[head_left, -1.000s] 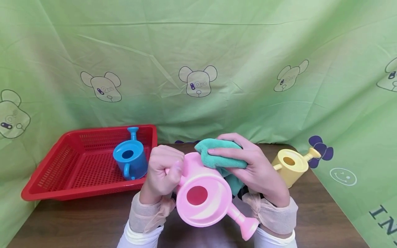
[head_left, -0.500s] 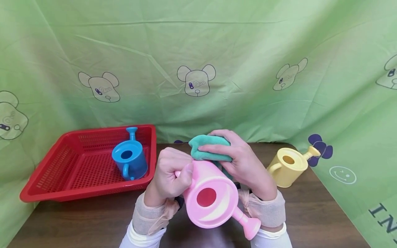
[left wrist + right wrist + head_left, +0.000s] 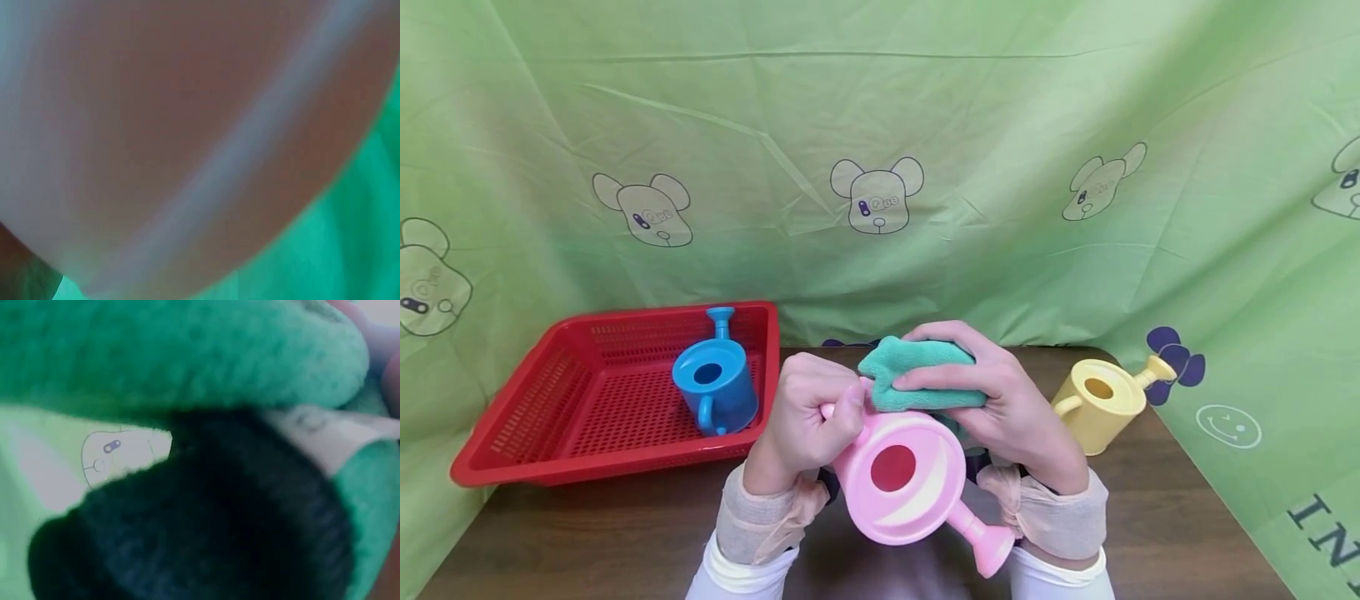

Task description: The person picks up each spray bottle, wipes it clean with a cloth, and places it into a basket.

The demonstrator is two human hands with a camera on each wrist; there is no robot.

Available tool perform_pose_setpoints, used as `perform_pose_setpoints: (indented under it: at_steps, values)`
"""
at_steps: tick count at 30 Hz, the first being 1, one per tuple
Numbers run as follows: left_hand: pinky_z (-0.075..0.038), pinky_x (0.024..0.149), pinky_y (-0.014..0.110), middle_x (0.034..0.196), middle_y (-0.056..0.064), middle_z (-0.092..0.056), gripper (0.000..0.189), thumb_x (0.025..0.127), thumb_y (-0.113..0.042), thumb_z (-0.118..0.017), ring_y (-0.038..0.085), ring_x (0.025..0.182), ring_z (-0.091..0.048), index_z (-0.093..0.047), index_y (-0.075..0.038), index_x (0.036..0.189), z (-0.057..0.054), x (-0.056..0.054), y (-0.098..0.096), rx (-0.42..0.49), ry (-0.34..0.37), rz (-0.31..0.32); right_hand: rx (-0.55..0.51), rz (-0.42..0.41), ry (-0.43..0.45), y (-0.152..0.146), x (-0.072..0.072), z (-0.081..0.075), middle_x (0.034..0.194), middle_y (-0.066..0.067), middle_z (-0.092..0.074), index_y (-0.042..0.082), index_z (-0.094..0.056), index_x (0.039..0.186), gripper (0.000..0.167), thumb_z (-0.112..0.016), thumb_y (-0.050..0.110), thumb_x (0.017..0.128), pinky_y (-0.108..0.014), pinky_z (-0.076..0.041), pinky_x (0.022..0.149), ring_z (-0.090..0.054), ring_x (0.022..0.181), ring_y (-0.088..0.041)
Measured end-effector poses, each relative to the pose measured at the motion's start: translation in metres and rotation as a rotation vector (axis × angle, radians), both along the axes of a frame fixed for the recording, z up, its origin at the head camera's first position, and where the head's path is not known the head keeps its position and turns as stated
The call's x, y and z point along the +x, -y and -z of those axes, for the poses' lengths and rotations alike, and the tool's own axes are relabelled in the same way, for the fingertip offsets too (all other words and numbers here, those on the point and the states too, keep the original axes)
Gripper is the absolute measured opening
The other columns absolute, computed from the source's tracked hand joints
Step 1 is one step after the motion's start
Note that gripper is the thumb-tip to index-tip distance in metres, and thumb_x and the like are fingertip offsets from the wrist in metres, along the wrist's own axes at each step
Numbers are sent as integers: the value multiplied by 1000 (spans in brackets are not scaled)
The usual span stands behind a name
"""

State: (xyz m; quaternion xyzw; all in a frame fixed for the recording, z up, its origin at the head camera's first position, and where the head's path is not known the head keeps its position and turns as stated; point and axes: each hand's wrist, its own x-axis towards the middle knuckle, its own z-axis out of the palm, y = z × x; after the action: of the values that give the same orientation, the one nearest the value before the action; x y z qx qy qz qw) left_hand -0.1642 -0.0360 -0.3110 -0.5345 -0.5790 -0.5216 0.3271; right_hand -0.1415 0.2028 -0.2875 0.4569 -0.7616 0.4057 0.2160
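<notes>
Left grip [image 3: 814,412], curled closed round its handle [image 3: 828,411], has the tilted pink plastic watering can [image 3: 904,510] just to its right; right grip [image 3: 1011,404] pinches fuzzy green cloth [image 3: 928,386] against it.

The pink can [image 3: 928,486] is tilted, its top with the round opening turned toward the head camera and its spout pointing lower right, its handle in the left hand [image 3: 812,412]. The cloth [image 3: 921,354], green, plush and bunched with a pale tag, covers part of the can's side, gripped by the right hand [image 3: 1011,404].
</notes>
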Motion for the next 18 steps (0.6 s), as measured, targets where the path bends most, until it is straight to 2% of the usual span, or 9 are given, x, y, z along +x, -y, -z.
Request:
perform_pose_setpoints:
  at_steps: [4, 9, 14, 18]
  values:
    - [-38, 45, 12, 50, -2, -49, 35, 86, -11, -67, 3, 44, -44, -52, -14, 55, 1, -1, 7, 19, 30, -15, -59, -35, -19, -3, 2, -2, 133, -16, -64, 18, -82, 109, 49, -65, -20, 82, -25, -50, 105, -61, 126, -21]
    - [-38, 44, 14, 50, -1, -50, 34, 85, -10, -67, 4, 44, -44, -50, -14, 55, 2, -2, 15, 56, 65, -57, -116, -55, -20, -7, 3, -2, 132, -16, -63, 17, -81, 110, 51, -68, -22, 79, -26, -49, 107, -61, 125, -22]
    - [-29, 42, 15, 47, 0, -43, 33, 79, -2, -61, 7, 42, -35, -46, -12, 52, -2, -4, 26, 133, 70, -172, -159, -69, -69, -9, 1, -3, 131, -18, -64, 14, -82, 109, 48, -66, -21, 81, -28, -49, 109, -62, 124, -24]
    - [-16, 43, 17, 46, 0, -33, 35, 78, 5, -50, 9, 45, -23, -38, -11, 49, -5, -6, 38, 248, 90, -284, -224, -26, -90, -14, 0, -4, 136, -15, -64, 13, -82, 109, 33, -70, -10, 88, -31, -48, 109, -61, 127, -26]
